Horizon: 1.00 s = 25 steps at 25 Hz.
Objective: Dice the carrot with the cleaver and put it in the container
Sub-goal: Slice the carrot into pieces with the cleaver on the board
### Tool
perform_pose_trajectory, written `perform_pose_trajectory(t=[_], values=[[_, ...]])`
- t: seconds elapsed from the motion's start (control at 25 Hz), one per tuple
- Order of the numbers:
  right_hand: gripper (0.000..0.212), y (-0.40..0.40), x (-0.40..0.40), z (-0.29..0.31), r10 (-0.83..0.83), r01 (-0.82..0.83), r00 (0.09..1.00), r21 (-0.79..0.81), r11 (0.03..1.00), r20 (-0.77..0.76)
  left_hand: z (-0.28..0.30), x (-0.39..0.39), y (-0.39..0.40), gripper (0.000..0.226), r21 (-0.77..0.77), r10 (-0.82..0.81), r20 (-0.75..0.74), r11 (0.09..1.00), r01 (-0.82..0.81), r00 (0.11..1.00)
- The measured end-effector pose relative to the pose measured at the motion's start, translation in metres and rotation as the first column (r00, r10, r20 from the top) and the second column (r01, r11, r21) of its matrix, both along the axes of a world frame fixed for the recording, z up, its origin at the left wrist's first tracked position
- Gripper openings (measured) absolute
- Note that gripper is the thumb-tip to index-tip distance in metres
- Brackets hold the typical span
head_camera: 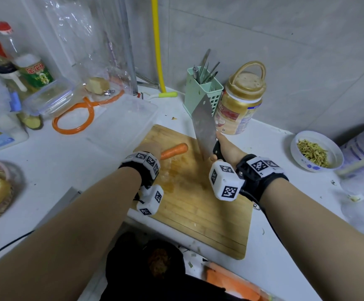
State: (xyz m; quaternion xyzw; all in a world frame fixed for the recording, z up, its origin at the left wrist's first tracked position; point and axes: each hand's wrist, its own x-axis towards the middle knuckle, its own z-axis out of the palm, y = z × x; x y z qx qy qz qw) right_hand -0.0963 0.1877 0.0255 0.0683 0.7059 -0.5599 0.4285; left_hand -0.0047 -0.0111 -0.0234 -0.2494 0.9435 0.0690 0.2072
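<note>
Here the carrot [174, 150] lies whole on the board [198, 203], its long axis running from the left hand [151, 148] toward the cleaver [205, 127]. The left hand holds one end of it, but its fingers are hidden, so the grip I cannot tell; the right hand [224, 152] is wrapped around the cleaver handle, blade raised just right of the free end. The container [122, 124] waits on the surface behind the left hand.

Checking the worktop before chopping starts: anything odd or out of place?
Nothing serious. Wet orange stains mark the board below the carrot, and green scraps litter the counter near its front edge.
</note>
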Motion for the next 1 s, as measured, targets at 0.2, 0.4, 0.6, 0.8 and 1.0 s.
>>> perform_pose_trajectory(t=[0.2,0.4,0.6,0.8,1.0], values=[[0.069,0.014,0.005,-0.018,0.081,-0.082,0.997,0.072,0.994,0.02,0.002,-0.014,0.005,0.029,0.159,-0.318,0.187,0.944,0.291,0.93],[0.061,0.034,0.014,-0.023,0.015,-0.018,0.999,0.067,0.998,0.044,0.009,-0.027,0.011,0.036,0.026,-0.633,0.291,0.755,0.656,0.717],[0.074,0.046,0.031,-0.029,0.067,-0.079,0.994,0.135,0.988,0.09,0.007,-0.037,0.022,0.04,-0.086,-0.726,0.175,0.662,0.744,0.666],[0.074,0.048,0.05,-0.023,0.192,-0.204,0.977,0.145,0.968,0.095,-0.006,-0.029,0.032,0.039,0.04,-0.565,0.03,0.825,0.564,0.824],[0.074,0.045,0.056,-0.016,0.224,-0.236,0.97,0.149,0.96,0.094,-0.007,-0.004,0.036,0.025,0.07,-0.192,-0.23,0.975,0.213,0.954]])
